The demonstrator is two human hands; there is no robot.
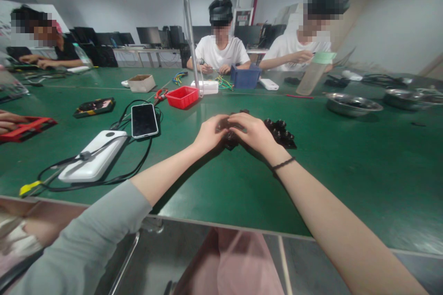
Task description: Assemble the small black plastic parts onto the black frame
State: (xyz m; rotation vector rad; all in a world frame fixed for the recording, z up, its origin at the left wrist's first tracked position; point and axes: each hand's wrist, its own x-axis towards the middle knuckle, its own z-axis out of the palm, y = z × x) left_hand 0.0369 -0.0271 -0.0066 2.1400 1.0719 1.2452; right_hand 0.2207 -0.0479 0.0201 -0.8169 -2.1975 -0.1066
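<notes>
Over the middle of the green table, my left hand (212, 132) and my right hand (255, 132) meet with fingertips almost together. Both are closed around a small dark black part (231, 142), mostly hidden by the fingers. Its lower edge shows between the hands, close to the table top. Just right of my right hand lies a group of black parts with round, shiny knobs (281, 132). I cannot make out their exact kind.
To the left lie a white power bank (95, 159), a phone (144, 120) and looping black cables. Farther back stand a red tray (182, 97), a blue bin (245, 77) and a metal pole (189, 23). Metal bowls (353, 105) sit right. Other people work around the table.
</notes>
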